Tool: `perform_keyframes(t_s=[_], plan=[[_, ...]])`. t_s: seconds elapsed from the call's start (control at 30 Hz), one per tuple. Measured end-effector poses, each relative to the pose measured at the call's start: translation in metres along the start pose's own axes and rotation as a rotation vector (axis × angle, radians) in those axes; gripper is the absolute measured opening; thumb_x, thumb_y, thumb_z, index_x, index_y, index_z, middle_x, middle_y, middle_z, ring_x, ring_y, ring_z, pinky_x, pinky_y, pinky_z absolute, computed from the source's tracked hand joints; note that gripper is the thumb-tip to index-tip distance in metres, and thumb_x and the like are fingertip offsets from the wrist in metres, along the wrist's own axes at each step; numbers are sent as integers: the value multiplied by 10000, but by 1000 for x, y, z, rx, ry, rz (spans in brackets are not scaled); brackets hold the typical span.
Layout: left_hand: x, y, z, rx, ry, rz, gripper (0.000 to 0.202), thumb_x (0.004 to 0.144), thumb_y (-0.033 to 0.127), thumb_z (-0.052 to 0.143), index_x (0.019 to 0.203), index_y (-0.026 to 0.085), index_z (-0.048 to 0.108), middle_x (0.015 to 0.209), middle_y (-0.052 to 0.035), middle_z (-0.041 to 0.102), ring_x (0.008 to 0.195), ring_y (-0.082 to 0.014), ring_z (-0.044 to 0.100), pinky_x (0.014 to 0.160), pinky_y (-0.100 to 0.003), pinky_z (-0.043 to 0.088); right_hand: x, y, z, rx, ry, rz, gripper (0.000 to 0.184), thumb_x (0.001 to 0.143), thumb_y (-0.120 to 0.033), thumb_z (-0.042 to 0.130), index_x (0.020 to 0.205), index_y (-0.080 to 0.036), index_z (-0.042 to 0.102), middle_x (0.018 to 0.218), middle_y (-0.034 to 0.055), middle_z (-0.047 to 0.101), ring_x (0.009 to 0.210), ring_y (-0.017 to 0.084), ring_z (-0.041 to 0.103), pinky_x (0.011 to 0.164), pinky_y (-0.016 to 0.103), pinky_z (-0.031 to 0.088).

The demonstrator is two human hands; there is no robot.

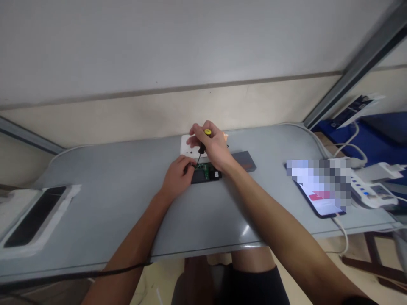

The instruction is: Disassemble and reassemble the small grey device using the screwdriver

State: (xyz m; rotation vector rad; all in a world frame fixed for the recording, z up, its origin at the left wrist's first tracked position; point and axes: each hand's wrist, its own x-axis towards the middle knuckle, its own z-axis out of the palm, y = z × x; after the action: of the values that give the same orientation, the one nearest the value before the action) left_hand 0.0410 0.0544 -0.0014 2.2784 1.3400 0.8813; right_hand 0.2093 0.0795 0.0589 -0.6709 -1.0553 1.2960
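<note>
On the far side of your grey table point(121, 199) stands a pale wall panel point(190, 51). At your right, a phone point(318, 190) lies with its screen lit, a white cable point(344, 235) running off its near end, and just beyond its right side sits a white power strip point(370, 192). Farther right you have a blue surface point(391, 127). At your left lies a dark flat panel point(36, 216), white around its edges; a black cable point(95, 274) runs along the near left edge.

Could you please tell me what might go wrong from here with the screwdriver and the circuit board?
The screwdriver in the right hand could slip and scratch the green circuit board near its tip. It might also jab the left hand, which sits close to the shaft.
</note>
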Motion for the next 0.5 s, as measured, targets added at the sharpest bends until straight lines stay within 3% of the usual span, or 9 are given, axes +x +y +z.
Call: perform_keyframes(t_s=[0.1, 0.17, 0.23, 0.3, 0.43, 0.5], plan=[[1, -1, 0, 4, -6, -1, 228, 935, 178, 457, 968, 216, 679, 997, -52, 679, 978, -226, 657, 921, -385, 524, 4, 5, -1, 44, 55, -5, 566, 815, -704, 745, 779, -256, 400, 600, -91, 402, 507, 84, 352, 502, 259, 278], [1, -1, 0, 5, -3, 5, 223, 932, 174, 455, 959, 210, 674, 988, -53, 677, 973, -226, 654, 920, -387, 520, 5, 6, -2, 72, 11, -16, 514, 867, -739, 655, 820, -250, 503, 608, -84, 356, 523, 94, 326, 510, 267, 273], [1, -2, 0, 3, 1, 16, 215, 937, 173, 457, 960, 209, 668, 986, -50, 670, 967, -222, 648, 915, -385, 516, 5, 5, -2, 100, -68, -19, 485, 924, -722, 578, 930, -240, 629, 664, -56, 413, 568, 105, 377, 543, 274, 316], [1, -2, -1, -3, 5, 28, 208, 946, 174, 460, 963, 212, 664, 994, -46, 666, 970, -217, 646, 916, -381, 516, 2, 3, 0, 85, -112, 1, 449, 926, -678, 612, 956, -234, 677, 714, -36, 469, 623, 110, 436, 588, 273, 366], [0, -3, 0, -12, -3, 26, 210, 957, 182, 460, 977, 219, 666, 1020, -43, 674, 992, -213, 653, 948, -383, 522, -4, 1, 5, 16, -75, 47, 457, 852, -663, 732, 850, -240, 560, 801, -21, 597, 698, 109, 542, 642, 261, 430], [0, -3, 0, -8, -15, 10, 222, 955, 186, 461, 994, 219, 677, 1021, -43, 679, 992, -217, 659, 948, -386, 525, -5, 2, 8, -6, -18, 28, 499, 843, -683, 729, 846, -256, 471, 741, -43, 580, 635, 105, 517, 598, 261, 412]])
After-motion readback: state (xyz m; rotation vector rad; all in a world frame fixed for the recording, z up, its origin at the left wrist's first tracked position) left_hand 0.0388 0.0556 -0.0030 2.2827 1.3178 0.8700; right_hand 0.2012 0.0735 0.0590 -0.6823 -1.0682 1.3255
